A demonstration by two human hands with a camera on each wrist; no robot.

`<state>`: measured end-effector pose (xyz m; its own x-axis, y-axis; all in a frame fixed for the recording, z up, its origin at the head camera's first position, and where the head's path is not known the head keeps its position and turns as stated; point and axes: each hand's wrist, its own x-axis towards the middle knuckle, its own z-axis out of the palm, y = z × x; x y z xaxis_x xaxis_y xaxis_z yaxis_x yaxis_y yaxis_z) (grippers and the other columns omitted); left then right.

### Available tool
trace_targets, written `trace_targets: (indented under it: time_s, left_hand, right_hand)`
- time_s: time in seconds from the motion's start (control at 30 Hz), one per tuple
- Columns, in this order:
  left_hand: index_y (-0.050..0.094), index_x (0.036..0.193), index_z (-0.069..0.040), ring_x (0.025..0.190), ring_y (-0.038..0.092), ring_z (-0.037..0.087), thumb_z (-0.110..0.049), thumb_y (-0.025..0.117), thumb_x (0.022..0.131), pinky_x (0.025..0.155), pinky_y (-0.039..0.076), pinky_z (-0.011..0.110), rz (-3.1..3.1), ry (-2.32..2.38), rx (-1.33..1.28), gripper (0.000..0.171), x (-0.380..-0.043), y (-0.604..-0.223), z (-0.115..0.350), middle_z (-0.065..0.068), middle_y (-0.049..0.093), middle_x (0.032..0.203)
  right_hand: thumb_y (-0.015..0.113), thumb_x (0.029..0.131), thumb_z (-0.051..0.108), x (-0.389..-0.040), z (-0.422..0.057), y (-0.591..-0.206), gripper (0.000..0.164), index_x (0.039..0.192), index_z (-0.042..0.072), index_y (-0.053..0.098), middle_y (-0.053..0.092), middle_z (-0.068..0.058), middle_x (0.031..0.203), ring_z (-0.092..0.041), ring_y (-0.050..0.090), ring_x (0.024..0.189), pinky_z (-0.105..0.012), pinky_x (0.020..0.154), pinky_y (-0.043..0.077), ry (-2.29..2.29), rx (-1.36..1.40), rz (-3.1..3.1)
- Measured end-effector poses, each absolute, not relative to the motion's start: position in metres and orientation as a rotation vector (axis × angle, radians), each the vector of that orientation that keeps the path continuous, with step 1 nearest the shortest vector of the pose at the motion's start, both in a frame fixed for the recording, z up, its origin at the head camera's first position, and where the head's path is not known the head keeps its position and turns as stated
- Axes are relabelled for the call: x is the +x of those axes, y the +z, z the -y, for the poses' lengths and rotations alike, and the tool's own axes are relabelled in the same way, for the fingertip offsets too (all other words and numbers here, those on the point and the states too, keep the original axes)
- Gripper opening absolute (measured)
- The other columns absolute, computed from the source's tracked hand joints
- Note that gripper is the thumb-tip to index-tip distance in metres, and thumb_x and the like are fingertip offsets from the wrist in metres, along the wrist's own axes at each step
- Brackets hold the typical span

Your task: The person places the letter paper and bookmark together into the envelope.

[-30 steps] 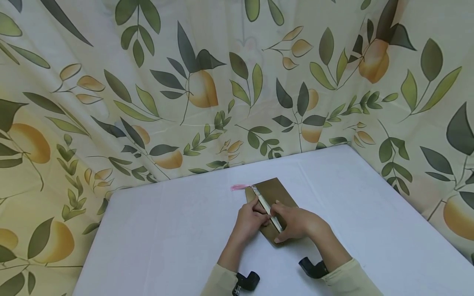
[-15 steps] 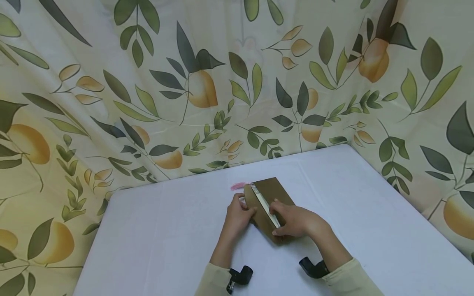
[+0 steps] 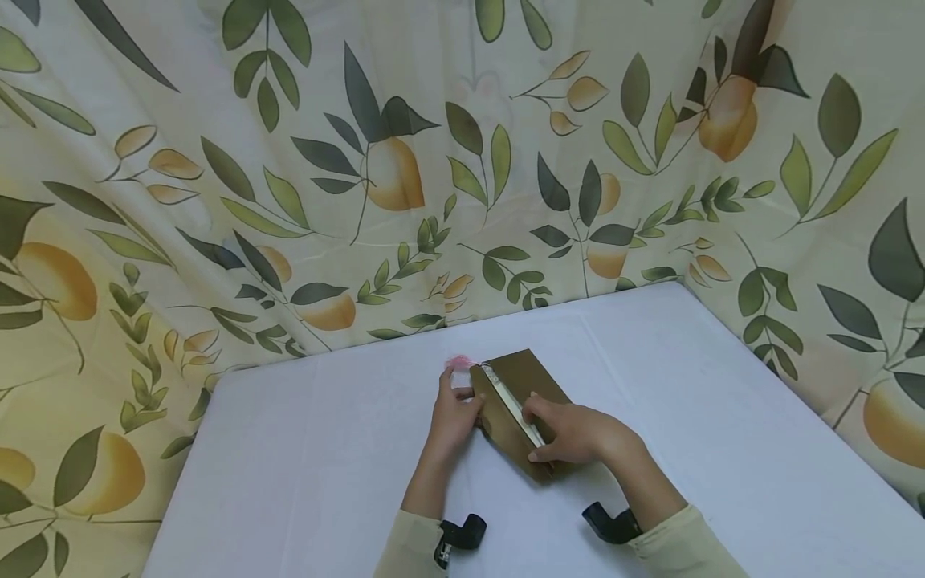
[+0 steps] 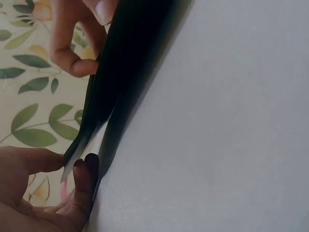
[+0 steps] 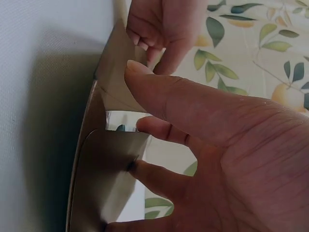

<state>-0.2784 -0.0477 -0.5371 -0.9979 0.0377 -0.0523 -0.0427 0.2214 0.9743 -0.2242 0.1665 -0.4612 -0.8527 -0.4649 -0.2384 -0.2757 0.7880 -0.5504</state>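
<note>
A brown card-like folder [image 3: 531,373] lies on the white tabletop, its left panel raised. Along its middle runs a pale strip [image 3: 504,393], and a pink tassel [image 3: 458,363] shows at the far end. My left hand [image 3: 451,421] pinches the left panel's outer edge; the left wrist view has that thumb [image 4: 43,158] and fingertips on either side of the edge. My right hand [image 3: 588,429] is over the right panel, fingers spread. In the right wrist view its fingertips [image 5: 145,123] touch the folder [image 5: 104,159] near the strip, and its thumb lies across the raised panel.
White cloth covers the tabletop [image 3: 347,449]. A curtain [image 3: 405,241] printed with leaves and fruit hangs behind and at both sides. Black wrist mounts [image 3: 462,531] show on both forearms, at the light sleeves.
My left hand has let go of the folder's middle and moved left to the left panel's outer edge. That panel has come up, and the folder has shifted slightly left. The right hand hardly moves.
</note>
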Motion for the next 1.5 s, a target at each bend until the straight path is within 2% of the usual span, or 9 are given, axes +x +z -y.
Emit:
trace_targets:
  time_s: [0.13, 0.3, 0.53, 0.6, 0.7, 0.83, 1.17, 1.37, 1.5]
  left_hand:
    - [0.026, 0.163, -0.008, 0.069, 0.064, 0.019, -0.004, 0.067, 0.094, 0.062, 0.056, 0.029, -2.269, 2.056, -0.034, 0.080, -0.281, -0.537, 0.053, 0.027, 0.062, 0.130]
    - [0.041, 0.158, -0.008, 0.100, 0.063, 0.028, -0.010, 0.066, 0.097, 0.072, 0.050, 0.025, -2.234, 2.086, -0.023, 0.067, -0.282, -0.534, 0.056, 0.024, 0.049, 0.149]
    - [0.053, 0.150, -0.004, 0.125, 0.055, 0.038, -0.005, 0.067, 0.095, 0.098, 0.048, 0.043, -2.276, 2.101, 0.066, 0.057, -0.281, -0.534, 0.057, 0.015, 0.046, 0.156]
    - [0.063, 0.141, -0.004, 0.125, 0.056, 0.035, -0.002, 0.067, 0.094, 0.101, 0.046, 0.045, -2.379, 2.075, 0.150, 0.048, -0.282, -0.532, 0.057, 0.011, 0.054, 0.148]
    - [0.074, 0.125, -0.004, 0.110, 0.060, 0.031, 0.001, 0.065, 0.091, 0.094, 0.046, 0.046, -2.579, 1.979, 0.262, 0.036, -0.283, -0.530, 0.057, 0.005, 0.067, 0.131]
    - [0.082, 0.108, -0.007, 0.103, 0.061, 0.023, 0.004, 0.061, 0.088, 0.093, 0.044, 0.043, -2.766, 1.762, 0.388, 0.031, -0.281, -0.523, 0.060, -0.001, 0.074, 0.114]
    - [0.084, 0.085, -0.014, 0.102, 0.059, 0.017, 0.012, 0.060, 0.092, 0.092, 0.048, 0.039, -2.800, 1.427, 0.754, 0.035, -0.276, -0.514, 0.059, -0.007, 0.076, 0.105]
    - [0.082, 0.092, -0.010, 0.109, 0.062, 0.020, 0.010, 0.060, 0.095, 0.097, 0.048, 0.041, -2.804, 1.472, 0.746, 0.030, -0.275, -0.510, 0.059, -0.002, 0.074, 0.110]
    - [0.074, 0.115, -0.007, 0.101, 0.060, 0.023, 0.002, 0.066, 0.095, 0.083, 0.051, 0.038, -2.826, 1.560, 0.497, 0.023, -0.275, -0.511, 0.059, 0.008, 0.061, 0.116]
  right_hand:
    - [0.085, 0.087, 0.029, -0.224, -0.167, -0.461, 0.041, 0.112, 0.023, 0.053, 0.033, -0.027, 0.160, -0.028, 0.063, 0.102, -0.053, 0.086, 0.050, -0.720, -0.549, -2.588]
    - [0.085, 0.087, 0.030, -0.221, -0.167, -0.461, 0.039, 0.112, 0.025, 0.054, 0.032, -0.023, 0.163, -0.027, 0.062, 0.108, -0.053, 0.089, 0.049, -0.716, -0.536, -2.554]
    - [0.085, 0.087, 0.031, -0.219, -0.168, -0.460, 0.039, 0.111, 0.025, 0.054, 0.033, -0.021, 0.163, -0.028, 0.062, 0.110, -0.053, 0.090, 0.048, -0.715, -0.542, -2.548]
    - [0.084, 0.087, 0.032, -0.220, -0.169, -0.460, 0.040, 0.112, 0.025, 0.054, 0.033, -0.022, 0.163, -0.028, 0.062, 0.111, -0.053, 0.090, 0.048, -0.721, -0.544, -2.548]
    - [0.084, 0.088, 0.032, -0.221, -0.169, -0.460, 0.040, 0.113, 0.025, 0.054, 0.033, -0.022, 0.163, -0.028, 0.062, 0.112, -0.053, 0.091, 0.048, -0.725, -0.544, -2.548]
    - [0.084, 0.088, 0.032, -0.222, -0.168, -0.459, 0.040, 0.113, 0.023, 0.054, 0.033, -0.024, 0.162, -0.028, 0.062, 0.111, -0.054, 0.091, 0.048, -0.737, -0.563, -2.540]
    - [0.083, 0.089, 0.032, -0.222, -0.168, -0.458, 0.039, 0.113, 0.022, 0.053, 0.033, -0.026, 0.161, -0.030, 0.061, 0.113, -0.055, 0.091, 0.048, -0.730, -0.580, -2.543]
    - [0.083, 0.090, 0.031, -0.222, -0.168, -0.457, 0.039, 0.113, 0.022, 0.053, 0.033, -0.027, 0.161, -0.030, 0.061, 0.111, -0.054, 0.090, 0.048, -0.746, -0.586, -2.542]
    - [0.082, 0.090, 0.031, -0.223, -0.169, -0.459, 0.041, 0.116, 0.022, 0.052, 0.033, -0.028, 0.160, -0.030, 0.063, 0.107, -0.055, 0.090, 0.049, -0.749, -0.604, -2.560]
